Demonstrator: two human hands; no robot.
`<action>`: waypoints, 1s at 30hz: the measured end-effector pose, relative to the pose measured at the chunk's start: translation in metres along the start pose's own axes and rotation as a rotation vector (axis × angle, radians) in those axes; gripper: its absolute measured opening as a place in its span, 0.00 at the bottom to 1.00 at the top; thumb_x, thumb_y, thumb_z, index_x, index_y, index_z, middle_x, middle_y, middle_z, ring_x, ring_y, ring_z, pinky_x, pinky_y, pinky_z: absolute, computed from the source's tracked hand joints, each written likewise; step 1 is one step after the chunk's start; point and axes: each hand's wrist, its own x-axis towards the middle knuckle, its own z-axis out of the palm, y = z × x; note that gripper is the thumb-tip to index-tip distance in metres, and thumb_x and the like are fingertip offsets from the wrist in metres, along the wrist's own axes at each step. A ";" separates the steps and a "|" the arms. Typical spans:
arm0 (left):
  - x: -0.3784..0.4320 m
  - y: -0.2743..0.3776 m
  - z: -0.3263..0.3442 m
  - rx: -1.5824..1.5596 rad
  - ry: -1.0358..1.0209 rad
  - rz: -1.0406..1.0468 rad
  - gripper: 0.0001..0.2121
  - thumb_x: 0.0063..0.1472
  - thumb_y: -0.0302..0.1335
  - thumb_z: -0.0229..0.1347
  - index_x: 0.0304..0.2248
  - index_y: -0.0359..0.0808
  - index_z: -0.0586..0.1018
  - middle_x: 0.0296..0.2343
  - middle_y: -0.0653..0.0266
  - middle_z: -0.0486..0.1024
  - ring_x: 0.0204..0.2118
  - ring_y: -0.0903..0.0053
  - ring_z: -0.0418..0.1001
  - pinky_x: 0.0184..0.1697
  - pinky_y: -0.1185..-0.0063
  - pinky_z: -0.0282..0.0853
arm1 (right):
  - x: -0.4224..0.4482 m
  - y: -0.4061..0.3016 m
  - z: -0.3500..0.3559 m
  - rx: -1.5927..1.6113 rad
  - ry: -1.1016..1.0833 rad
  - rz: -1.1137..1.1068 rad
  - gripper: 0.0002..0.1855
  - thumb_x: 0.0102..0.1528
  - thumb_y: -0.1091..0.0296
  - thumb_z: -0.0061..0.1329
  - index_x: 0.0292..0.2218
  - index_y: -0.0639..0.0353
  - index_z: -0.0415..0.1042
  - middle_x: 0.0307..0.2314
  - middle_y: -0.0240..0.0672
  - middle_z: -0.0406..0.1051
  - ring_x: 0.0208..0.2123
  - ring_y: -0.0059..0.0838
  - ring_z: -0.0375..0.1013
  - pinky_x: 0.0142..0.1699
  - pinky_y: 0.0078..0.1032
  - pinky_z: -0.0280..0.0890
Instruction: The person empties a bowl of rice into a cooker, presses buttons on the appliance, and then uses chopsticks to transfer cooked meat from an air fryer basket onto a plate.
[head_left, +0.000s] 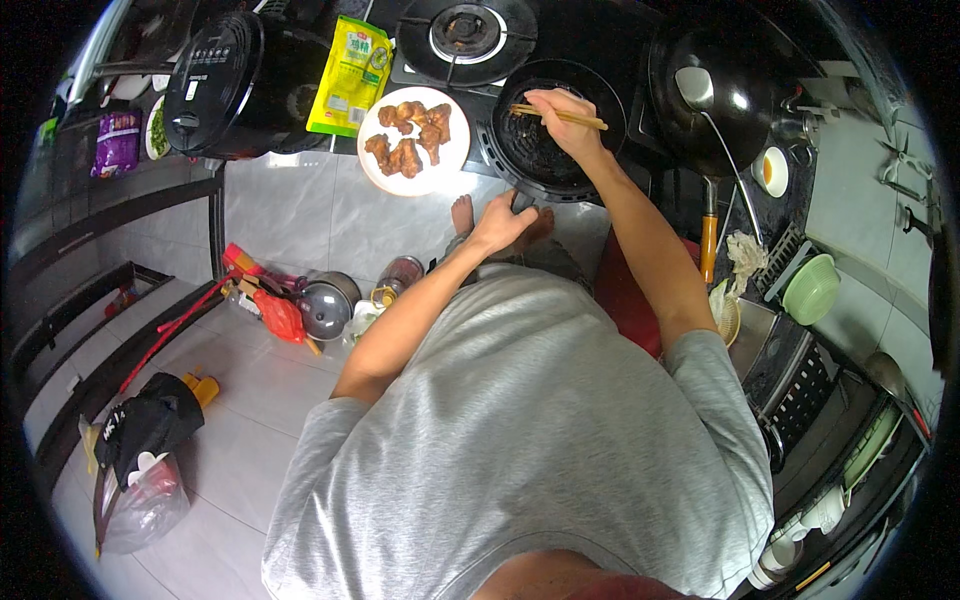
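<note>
My left hand (504, 222) grips the black handle (523, 201) of a round, dark air-fryer basket (556, 182) in front of me. Over the basket, my right hand (568, 126) holds a pair of wooden chopsticks (591, 121), their tips pointing left above the dark inside. A small brown bit shows at the tips; whether it is pinched cannot be told. Left of the basket is a white plate (418, 185) with several browned pieces of meat (406, 157). Behind the plate lies a yellow-green seasoning packet (349, 79).
A gas burner (466, 31) lies beyond the basket. At the right stands a black wok (705, 142) with a metal spatula (695, 88) in it, its wooden handle (709, 247) towards me. A black air fryer (217, 86) is at the left. A small white bowl (774, 172) is beyond the wok.
</note>
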 end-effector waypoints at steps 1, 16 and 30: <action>0.000 0.000 0.000 -0.004 0.004 0.002 0.22 0.48 0.44 0.53 0.35 0.32 0.78 0.28 0.46 0.76 0.35 0.52 0.72 0.46 0.65 0.63 | 0.002 -0.002 0.002 0.002 0.008 -0.010 0.06 0.53 0.72 0.51 0.32 0.63 0.76 0.28 0.41 0.76 0.29 0.34 0.76 0.33 0.24 0.70; 0.003 0.002 -0.001 0.063 0.042 0.028 0.27 0.48 0.46 0.53 0.38 0.30 0.76 0.27 0.44 0.76 0.34 0.52 0.73 0.44 0.65 0.64 | -0.004 -0.003 -0.007 -0.052 0.070 0.030 0.05 0.52 0.74 0.51 0.32 0.63 0.76 0.27 0.40 0.75 0.26 0.34 0.76 0.31 0.24 0.69; 0.004 0.016 -0.011 0.104 -0.078 -0.069 0.31 0.47 0.49 0.52 0.44 0.30 0.74 0.34 0.42 0.75 0.41 0.51 0.71 0.49 0.66 0.61 | -0.012 -0.002 0.003 -0.104 0.217 0.157 0.06 0.52 0.71 0.51 0.32 0.59 0.77 0.26 0.38 0.75 0.26 0.33 0.76 0.29 0.23 0.69</action>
